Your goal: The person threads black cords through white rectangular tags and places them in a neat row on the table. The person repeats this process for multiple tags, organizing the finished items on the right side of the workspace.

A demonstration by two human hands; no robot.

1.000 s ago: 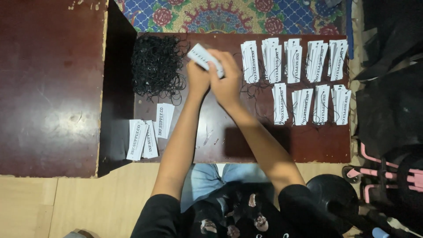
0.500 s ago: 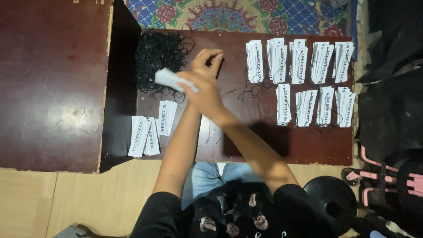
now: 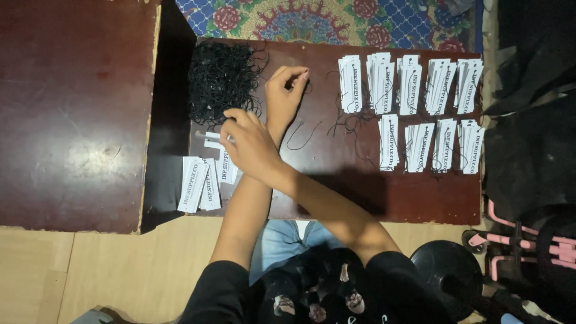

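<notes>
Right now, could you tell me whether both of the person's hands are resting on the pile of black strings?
No: the left hand pinches one loose black string beside the pile of black strings, while the right hand holds a white tag.

Dark reddish-brown wooden tabletop [image 3: 72, 120] at left, glossy and scuffed. Patterned floral rug in blue, red and green [image 3: 324, 21] along the top edge. Pale wood-look floor [image 3: 102, 270] below. Round black disc-shaped object [image 3: 447, 270] lower right, beside pink-and-black frame (kind unclear) [image 3: 522, 240].
</notes>
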